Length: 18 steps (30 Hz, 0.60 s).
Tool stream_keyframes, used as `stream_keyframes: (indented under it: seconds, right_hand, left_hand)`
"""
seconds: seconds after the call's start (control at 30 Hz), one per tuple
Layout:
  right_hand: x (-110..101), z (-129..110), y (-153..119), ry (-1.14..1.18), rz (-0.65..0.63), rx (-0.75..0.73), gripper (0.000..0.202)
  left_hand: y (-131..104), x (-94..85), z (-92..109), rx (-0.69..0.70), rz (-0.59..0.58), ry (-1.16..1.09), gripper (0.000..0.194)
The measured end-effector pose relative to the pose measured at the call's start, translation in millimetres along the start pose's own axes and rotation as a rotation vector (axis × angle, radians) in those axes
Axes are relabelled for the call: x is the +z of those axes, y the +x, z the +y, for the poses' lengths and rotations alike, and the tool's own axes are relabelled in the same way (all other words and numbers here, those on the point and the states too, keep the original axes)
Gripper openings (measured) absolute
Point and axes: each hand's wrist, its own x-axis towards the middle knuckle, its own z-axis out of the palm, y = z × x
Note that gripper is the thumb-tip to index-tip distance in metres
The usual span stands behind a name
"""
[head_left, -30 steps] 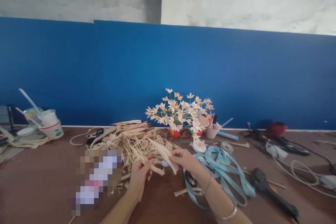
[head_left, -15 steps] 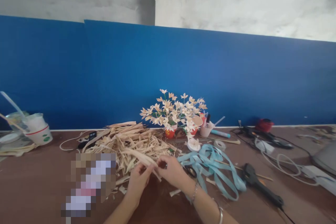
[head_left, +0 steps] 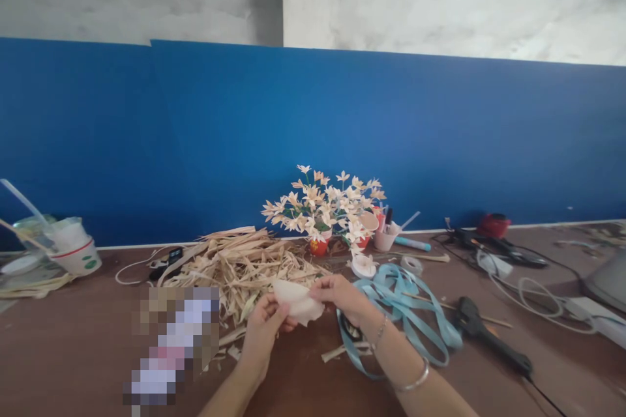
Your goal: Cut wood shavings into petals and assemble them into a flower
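A pale, thin piece of husk (head_left: 297, 303) is spread flat between my two hands above the table's front. My left hand (head_left: 267, 326) pinches its left side between thumb and fingers. At its upper right edge, my right hand (head_left: 340, 296) grips it with the fingertips. Just behind the hands lies a heap of dry husk strips (head_left: 239, 260). Pale flowers (head_left: 325, 202) made of similar material stand in small red pots (head_left: 319, 244) at the back. A tangle of light blue ribbon (head_left: 411, 306) lies right of my right hand.
A black glue gun (head_left: 491, 337) with a cord lies at the right, near white cables (head_left: 533, 306). White cups (head_left: 78, 254) stand far left. A pen cup (head_left: 385, 238) and tape roll (head_left: 411, 265) are behind the ribbon. A pixelated area covers something front left.
The husk piece, earlier narrow and pointing up-left, is now opened out wide between my hands. My right hand has moved to the right and slightly up.
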Motion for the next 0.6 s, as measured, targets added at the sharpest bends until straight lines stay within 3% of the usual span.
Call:
stream_keyframes:
  seconds: [0.1, 0.23, 0.37, 0.47, 0.6]
  right_hand:
    - [6, -3, -1, -0.095, 0.075, -0.069, 0.021]
    - [28, -10, -13, -0.486, 0.210, -0.375, 0.007]
    - [52, -9, -29, -0.811, 0.126, -0.624, 0.016]
    - [55, -7, -31, -0.847, 0.039, -0.643, 0.018]
    - [39, -8, -19, -0.612, 0.320, -0.490, 0.015]
  left_hand:
    - [-1, 0.9, 1, 0.037, 0.025, -0.051, 0.030]
    - [-5, 4.7, 2, 0.065, -0.031, -0.124, 0.027]
    - [-7, 5.8, 2, 0.059, -0.065, -0.144, 0.030]
    - [-4, 2.7, 1, 0.031, -0.031, -0.198, 0.034]
    - [2, -1.5, 1, 0.045, 0.048, -0.305, 0.037]
